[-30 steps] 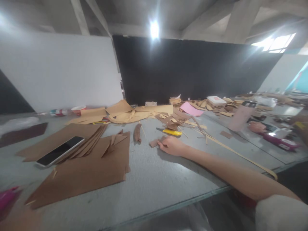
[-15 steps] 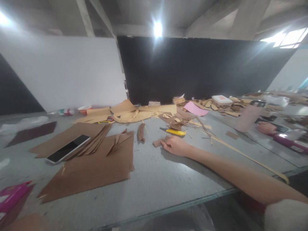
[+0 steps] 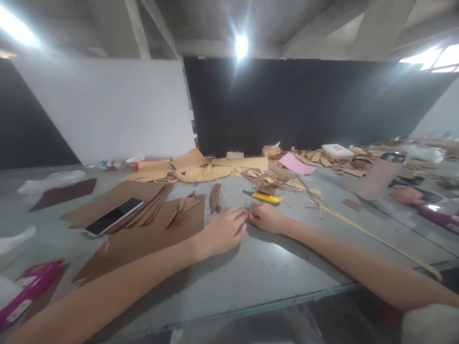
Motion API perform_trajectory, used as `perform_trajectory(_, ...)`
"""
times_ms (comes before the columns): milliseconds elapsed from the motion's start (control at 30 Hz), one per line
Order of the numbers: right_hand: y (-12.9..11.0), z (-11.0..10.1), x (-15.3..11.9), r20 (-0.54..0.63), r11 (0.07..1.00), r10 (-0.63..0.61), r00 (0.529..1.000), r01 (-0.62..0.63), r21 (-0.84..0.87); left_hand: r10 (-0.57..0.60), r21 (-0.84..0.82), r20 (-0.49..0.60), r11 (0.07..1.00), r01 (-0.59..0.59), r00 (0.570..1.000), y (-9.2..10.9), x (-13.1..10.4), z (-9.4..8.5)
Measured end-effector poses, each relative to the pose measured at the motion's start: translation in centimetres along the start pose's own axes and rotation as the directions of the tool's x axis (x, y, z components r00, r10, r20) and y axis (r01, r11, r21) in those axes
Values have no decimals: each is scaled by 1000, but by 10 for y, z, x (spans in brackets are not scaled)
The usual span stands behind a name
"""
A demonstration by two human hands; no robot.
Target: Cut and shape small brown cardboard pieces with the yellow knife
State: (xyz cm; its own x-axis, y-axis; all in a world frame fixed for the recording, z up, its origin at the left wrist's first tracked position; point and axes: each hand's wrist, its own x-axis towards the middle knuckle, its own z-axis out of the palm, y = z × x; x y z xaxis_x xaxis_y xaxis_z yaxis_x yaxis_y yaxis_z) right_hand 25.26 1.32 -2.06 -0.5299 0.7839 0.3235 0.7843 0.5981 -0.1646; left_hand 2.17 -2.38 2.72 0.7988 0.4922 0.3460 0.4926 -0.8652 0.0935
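Observation:
My left hand (image 3: 224, 231) and my right hand (image 3: 266, 217) meet over the grey table (image 3: 218, 286), fingertips touching. Both sets of fingers are closed and bent. The small brown sheet piece that showed at my right fingertips earlier is now hidden beneath them. Just beyond the right hand lies a yellow utility knife (image 3: 266, 197), its blade to the left. A curled brown strip (image 3: 215, 197) rests beyond the left hand. Brown sheets (image 3: 143, 253) are stacked to the left, partly under my left forearm, and a smartphone (image 3: 114, 217) lies on them.
Tan sheets (image 3: 193, 172) and brown scraps (image 3: 265, 177) spread along the back, near a pink sheet (image 3: 297, 164). A long tan strip (image 3: 380, 243) runs along the right, near a pink bottle (image 3: 380, 179). A magenta packet (image 3: 34, 289) lies front left; the table edge (image 3: 258, 308) is close.
My left hand has come in from the lower left and joined the right hand, covering the small brown piece. The right hand has stayed nearly in place. The view has shifted slightly left.

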Motion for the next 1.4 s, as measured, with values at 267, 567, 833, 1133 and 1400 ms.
perform_trajectory(267, 0, -4, -1, 25, 981, 59, 998, -53, -185, -122, -48, 25, 991, 123, 992, -23, -14, 38)
perform_trajectory(567, 5, -5, 4, -86, 958, 213, 973, -226, -179, -129, -70, 10, 989, 130, 992, -25, -15, 37)
perform_trajectory(833, 11, 2, 3, -72, 982, 94, 993, -81, 168, -119, -74, 23, 990, 120, 993, -21, -16, 32)
perform_trajectory(1133, 14, 9, 4, -63, 934, 193, 979, -164, 318, -114, -87, 26, 989, 115, 993, -21, -16, 29)
perform_trajectory(1400, 18, 10, 7, -199, 909, 77, 977, 13, 417, -117, -106, 16, 987, 118, 993, -24, -18, 34)
